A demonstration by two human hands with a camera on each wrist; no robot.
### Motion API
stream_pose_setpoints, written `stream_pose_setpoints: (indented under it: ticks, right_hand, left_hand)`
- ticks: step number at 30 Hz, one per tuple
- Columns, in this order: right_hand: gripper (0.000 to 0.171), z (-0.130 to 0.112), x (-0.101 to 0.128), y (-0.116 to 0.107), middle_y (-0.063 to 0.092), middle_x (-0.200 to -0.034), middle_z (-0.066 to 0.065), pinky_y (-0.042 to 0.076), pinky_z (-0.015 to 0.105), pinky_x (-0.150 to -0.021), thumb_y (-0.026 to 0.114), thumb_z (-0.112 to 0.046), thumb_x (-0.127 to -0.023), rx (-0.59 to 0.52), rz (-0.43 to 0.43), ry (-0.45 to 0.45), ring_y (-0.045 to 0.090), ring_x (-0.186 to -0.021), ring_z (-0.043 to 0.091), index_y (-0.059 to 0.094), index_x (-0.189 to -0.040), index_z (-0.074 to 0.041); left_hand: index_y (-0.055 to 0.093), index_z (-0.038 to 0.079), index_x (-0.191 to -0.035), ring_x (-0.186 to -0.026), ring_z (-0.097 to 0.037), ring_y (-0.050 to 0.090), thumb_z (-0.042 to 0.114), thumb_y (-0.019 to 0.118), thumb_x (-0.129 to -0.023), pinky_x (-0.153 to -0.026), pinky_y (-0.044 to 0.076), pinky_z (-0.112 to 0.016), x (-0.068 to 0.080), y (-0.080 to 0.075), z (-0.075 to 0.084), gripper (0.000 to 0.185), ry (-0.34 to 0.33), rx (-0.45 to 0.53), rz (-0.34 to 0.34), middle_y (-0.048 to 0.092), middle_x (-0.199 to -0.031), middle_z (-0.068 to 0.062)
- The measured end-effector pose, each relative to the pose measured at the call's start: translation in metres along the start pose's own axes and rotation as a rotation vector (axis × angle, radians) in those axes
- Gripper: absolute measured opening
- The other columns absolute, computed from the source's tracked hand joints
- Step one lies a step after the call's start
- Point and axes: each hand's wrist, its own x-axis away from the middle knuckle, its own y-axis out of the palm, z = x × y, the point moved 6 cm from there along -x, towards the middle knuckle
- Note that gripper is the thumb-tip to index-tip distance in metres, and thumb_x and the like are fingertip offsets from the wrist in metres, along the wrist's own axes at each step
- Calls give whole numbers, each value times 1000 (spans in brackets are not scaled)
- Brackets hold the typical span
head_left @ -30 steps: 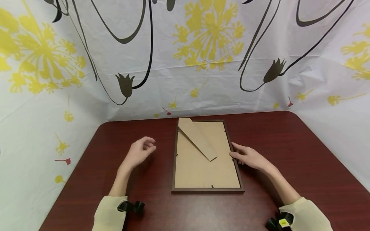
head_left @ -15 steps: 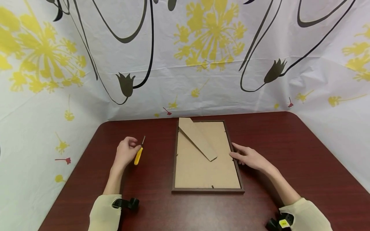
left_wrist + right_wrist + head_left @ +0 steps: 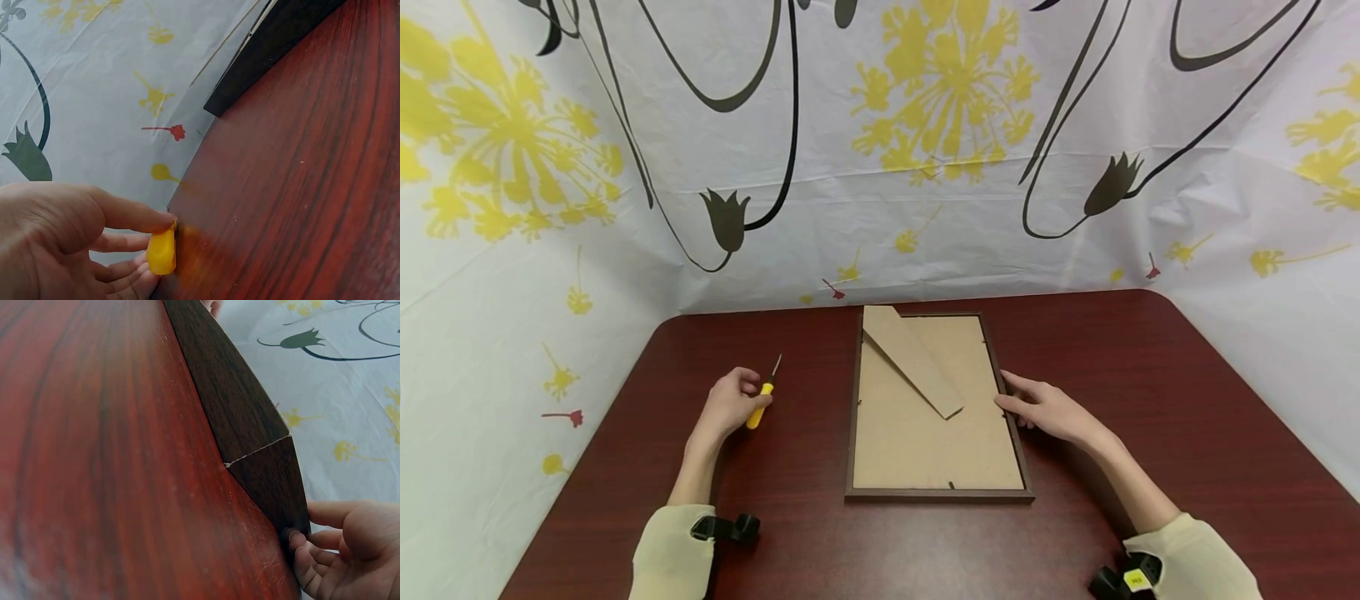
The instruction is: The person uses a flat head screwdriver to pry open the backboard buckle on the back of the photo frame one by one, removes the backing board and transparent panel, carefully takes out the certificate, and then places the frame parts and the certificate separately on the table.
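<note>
A dark wooden picture frame (image 3: 1015, 433) lies face down in the middle of the table, its tan backing board (image 3: 917, 433) and folded stand (image 3: 913, 358) facing up. My right hand (image 3: 1045, 408) rests against the frame's right edge with its fingers extended; in the right wrist view the fingertips (image 3: 306, 556) touch the frame's side (image 3: 244, 419). My left hand (image 3: 730, 404) is left of the frame and grips a small yellow-handled screwdriver (image 3: 762, 398), tip pointing away. In the left wrist view the fingers (image 3: 134, 215) pinch the yellow handle (image 3: 162, 250).
The dark red wooden table (image 3: 1150, 375) has rounded far corners. A white sheet printed with yellow flowers and black stems (image 3: 925, 125) walls it in at the back and both sides. Bare tabletop lies on either side of the frame.
My left hand has drawn back to the left and taken hold of the yellow screwdriver, which was not visible a second ago. The right hand and frame have stayed put.
</note>
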Motion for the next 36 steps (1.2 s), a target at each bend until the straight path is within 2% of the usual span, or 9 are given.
stream_pose_setpoints:
  ticks: [6,12,20,27,36]
  right_hand:
    - [72,-1,1,0,57,-81,6,44,30,-63,60,-35,-102,-11,3,-1,55,-72,21,29,-156,2]
    - [73,1,1,0,57,-82,5,44,30,-64,59,-38,-102,2,-3,18,55,-73,20,29,-157,-1]
    - [73,4,1,1,57,-81,5,44,31,-66,58,-42,-103,35,-10,29,55,-73,20,29,-158,-3]
    - [73,1,0,0,59,-83,4,45,31,-66,57,-42,-103,57,-12,4,55,-73,19,29,-157,-2]
    - [72,-3,0,0,60,-85,3,45,31,-65,57,-40,-103,68,-22,-3,55,-73,20,28,-157,-2]
  left_hand:
    - [61,-11,-113,-87,-30,64,4,68,-92,-68,55,-34,0,1,0,27,-5,-20,5,64,-103,-23]
    - [65,-10,-112,-87,-30,64,3,66,-92,-66,53,-33,0,0,2,23,30,-6,20,67,-102,-22]
    - [56,-12,-124,-82,-24,66,1,55,-101,-69,58,-32,-3,5,10,27,117,155,-32,61,-110,-26]
    - [57,-5,-125,-73,-21,56,9,56,-103,-63,49,-29,-4,7,17,26,175,133,-33,60,-109,-20]
    - [60,-4,-124,-69,-16,47,17,56,-106,-59,41,-24,-3,10,29,29,228,224,-29,67,-107,-24]
